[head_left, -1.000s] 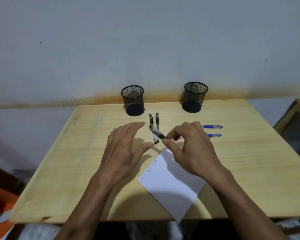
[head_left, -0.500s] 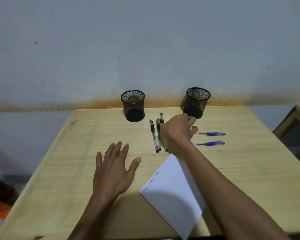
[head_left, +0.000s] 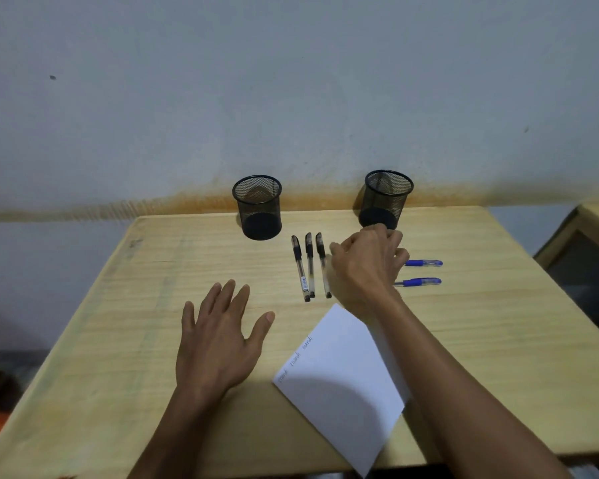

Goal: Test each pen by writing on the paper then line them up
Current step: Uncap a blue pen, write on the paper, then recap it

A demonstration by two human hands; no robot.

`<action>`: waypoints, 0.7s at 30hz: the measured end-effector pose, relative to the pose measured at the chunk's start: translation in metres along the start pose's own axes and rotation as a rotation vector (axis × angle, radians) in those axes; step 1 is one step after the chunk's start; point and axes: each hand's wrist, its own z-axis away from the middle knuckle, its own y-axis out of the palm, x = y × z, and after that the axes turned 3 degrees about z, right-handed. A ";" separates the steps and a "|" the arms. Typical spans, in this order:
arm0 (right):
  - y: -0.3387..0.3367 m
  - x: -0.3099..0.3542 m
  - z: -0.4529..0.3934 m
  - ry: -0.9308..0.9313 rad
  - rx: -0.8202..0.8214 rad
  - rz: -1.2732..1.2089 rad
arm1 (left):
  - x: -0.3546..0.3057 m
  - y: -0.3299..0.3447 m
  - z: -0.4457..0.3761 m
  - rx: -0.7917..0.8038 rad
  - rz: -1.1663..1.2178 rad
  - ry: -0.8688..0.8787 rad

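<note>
Three black pens (head_left: 309, 266) lie side by side, pointing away from me, in the middle of the wooden table (head_left: 498, 323). Two blue pens (head_left: 422, 272) lie crosswise to their right. My right hand (head_left: 363, 267) hovers between the two groups with loosely curled fingers, and I see nothing held in it. It hides the inner ends of the blue pens. My left hand (head_left: 218, 340) rests flat and open on the table, left of the white paper (head_left: 343, 385), which bears a few written words along its upper left edge.
Two black mesh pen cups stand at the table's back edge against the wall, one (head_left: 257, 207) left of the black pens and one (head_left: 385, 199) just beyond my right hand. Another wooden piece of furniture (head_left: 588, 243) stands at the right.
My right hand laid the black pen it held beside the other two and let go, then shifted right toward the blue pens. My left hand dropped flat onto the table.
</note>
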 end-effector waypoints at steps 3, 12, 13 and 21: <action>-0.030 -0.028 -0.006 -0.045 0.050 -0.025 | 0.000 -0.001 0.001 -0.005 0.007 0.000; -0.058 -0.096 -0.002 -0.200 0.212 0.218 | -0.001 -0.001 0.002 -0.017 0.039 0.000; -0.056 -0.097 -0.001 -0.216 0.206 0.232 | -0.002 -0.001 0.002 -0.014 0.037 0.000; -0.064 -0.104 0.004 -0.286 0.158 0.141 | -0.006 -0.005 0.005 -0.010 0.054 -0.007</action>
